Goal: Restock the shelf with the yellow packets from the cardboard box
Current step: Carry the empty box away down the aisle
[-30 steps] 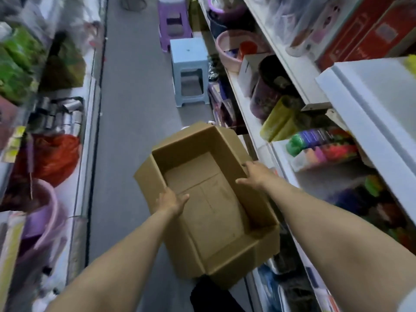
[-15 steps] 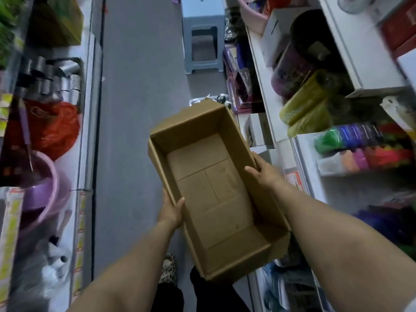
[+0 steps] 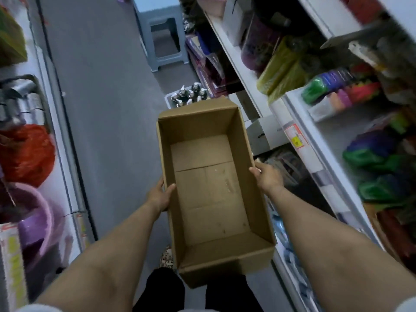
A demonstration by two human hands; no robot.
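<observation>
An open cardboard box (image 3: 209,188) hangs in front of me over the aisle floor, and its inside holds nothing. My left hand (image 3: 160,197) grips its left wall, thumb inside the box and fingers outside. My right hand (image 3: 266,176) grips the right wall from outside. Yellow packets (image 3: 281,68) lie stacked on the white shelf (image 3: 245,70) at the upper right, beside a dark purple container.
Shelving runs down both sides of a narrow grey aisle. A tray of pump bottles (image 3: 190,96) stands on the floor just beyond the box. A pale blue stool (image 3: 163,34) is farther off. Red netting (image 3: 24,154) and purple basins (image 3: 33,224) fill the left shelves.
The box has straightened to run lengthwise away from me and sits lower in view. My head has tilted down, so the shelves and stool have slid upward. Both hands keep their hold.
</observation>
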